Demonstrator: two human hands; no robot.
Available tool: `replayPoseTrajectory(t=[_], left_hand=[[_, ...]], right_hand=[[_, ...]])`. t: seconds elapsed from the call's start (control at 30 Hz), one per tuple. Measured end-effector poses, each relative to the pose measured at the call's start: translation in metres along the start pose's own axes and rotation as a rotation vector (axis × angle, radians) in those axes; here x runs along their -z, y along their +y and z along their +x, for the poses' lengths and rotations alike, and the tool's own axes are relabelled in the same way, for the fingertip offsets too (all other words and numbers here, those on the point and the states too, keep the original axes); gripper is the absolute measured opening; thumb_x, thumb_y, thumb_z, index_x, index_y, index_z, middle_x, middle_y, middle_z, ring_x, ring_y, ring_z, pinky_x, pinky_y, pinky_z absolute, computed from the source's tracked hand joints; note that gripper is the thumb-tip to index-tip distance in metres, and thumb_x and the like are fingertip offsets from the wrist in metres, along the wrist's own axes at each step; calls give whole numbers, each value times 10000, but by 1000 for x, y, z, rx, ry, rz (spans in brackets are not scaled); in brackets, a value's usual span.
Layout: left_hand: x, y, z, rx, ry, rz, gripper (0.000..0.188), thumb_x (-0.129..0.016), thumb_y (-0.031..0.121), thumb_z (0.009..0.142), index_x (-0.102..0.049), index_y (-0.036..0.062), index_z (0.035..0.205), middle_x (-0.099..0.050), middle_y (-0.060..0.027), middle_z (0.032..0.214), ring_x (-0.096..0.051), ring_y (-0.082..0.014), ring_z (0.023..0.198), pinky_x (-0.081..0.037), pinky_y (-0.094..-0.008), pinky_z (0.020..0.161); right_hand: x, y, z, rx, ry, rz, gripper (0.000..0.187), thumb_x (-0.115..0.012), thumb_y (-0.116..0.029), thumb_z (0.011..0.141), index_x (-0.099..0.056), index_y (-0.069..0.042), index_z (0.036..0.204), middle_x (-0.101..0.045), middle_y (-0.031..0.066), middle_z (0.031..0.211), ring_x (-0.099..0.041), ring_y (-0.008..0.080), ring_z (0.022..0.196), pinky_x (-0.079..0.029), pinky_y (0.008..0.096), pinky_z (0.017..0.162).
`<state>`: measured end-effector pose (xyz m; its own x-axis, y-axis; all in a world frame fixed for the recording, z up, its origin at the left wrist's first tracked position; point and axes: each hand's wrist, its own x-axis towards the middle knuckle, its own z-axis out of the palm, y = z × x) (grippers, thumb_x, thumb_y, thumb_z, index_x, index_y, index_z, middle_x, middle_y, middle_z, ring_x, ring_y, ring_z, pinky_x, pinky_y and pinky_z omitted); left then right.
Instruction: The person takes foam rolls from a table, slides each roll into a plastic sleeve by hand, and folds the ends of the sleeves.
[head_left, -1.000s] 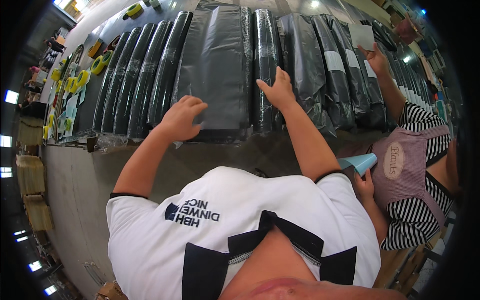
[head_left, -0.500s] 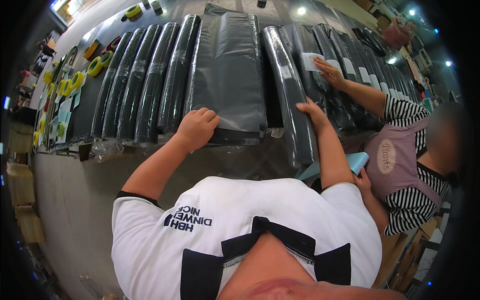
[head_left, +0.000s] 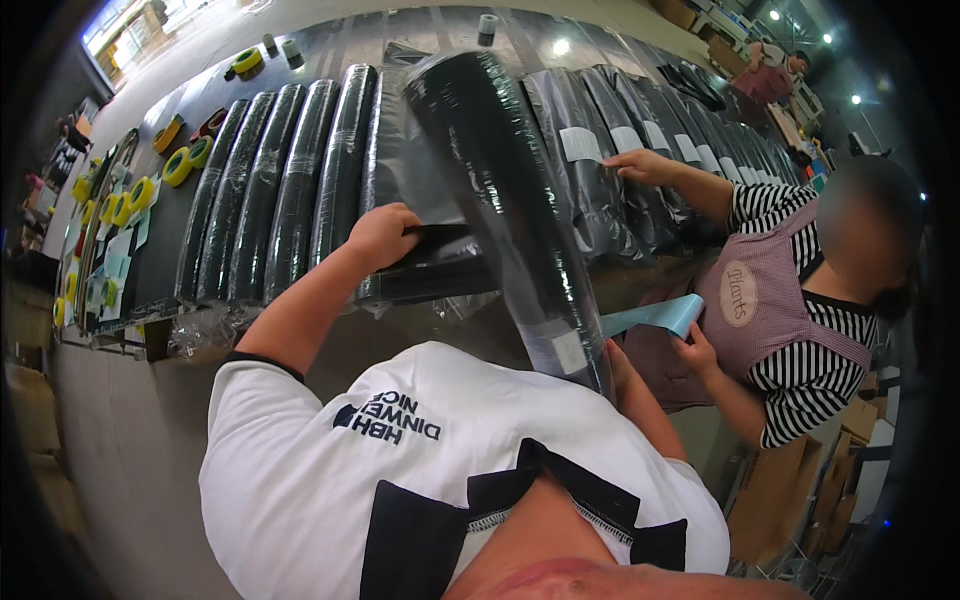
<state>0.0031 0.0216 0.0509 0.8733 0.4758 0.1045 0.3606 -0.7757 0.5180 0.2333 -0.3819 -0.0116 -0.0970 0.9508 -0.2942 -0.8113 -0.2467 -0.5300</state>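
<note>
My left hand point(head_left: 385, 237) is closed on the near edge of a flat black plastic bag point(head_left: 395, 155), whose mouth gapes dark beside my fingers. Tilted across the front of me is a thick black film-wrapped roll point(head_left: 505, 215), its far end over the bag and its near end by my chest. A white label point(head_left: 570, 352) shows near that low end. My right hand point(head_left: 616, 362) grips the roll there from its right side; most of its fingers are hidden behind it.
Several wrapped black rolls point(head_left: 262, 190) lie side by side at left. Yellow tape rolls point(head_left: 130, 200) sit farther left. At right, a co-worker's hand point(head_left: 640, 165) touches a white label point(head_left: 580, 144) on a bagged roll; the other holds a light-blue strip roll point(head_left: 675, 315).
The roll in my right hand has been lifted and swung left over the bag, its near end drawn toward me. My left hand has raised the bag's near edge.
</note>
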Motion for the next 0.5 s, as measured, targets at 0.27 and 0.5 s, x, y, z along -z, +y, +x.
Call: replayPoseTrajectory(t=[0.27, 0.5], left_hand=[[-2, -4, 10, 4, 42, 137, 203, -677, 215, 808, -725, 105, 972, -645, -95, 1041, -626, -319, 988, -506, -408, 862], [-38, -5, 4, 36, -45, 16, 249, -705, 266, 800, -729, 136, 1011, -660, -80, 1035, -640, -284, 957, -511, -381, 861]], right_hand=[[-97, -37, -33, -167, 79, -476, 997, -825, -510, 661, -415, 32, 1390, -562, 88, 1264, -560, 151, 1114, -457, 278, 933], [-118, -8, -44, -221, 321, -97, 980, -810, -458, 685, -375, 18, 1423, -532, 100, 1310, -540, 164, 1155, -431, 290, 978]])
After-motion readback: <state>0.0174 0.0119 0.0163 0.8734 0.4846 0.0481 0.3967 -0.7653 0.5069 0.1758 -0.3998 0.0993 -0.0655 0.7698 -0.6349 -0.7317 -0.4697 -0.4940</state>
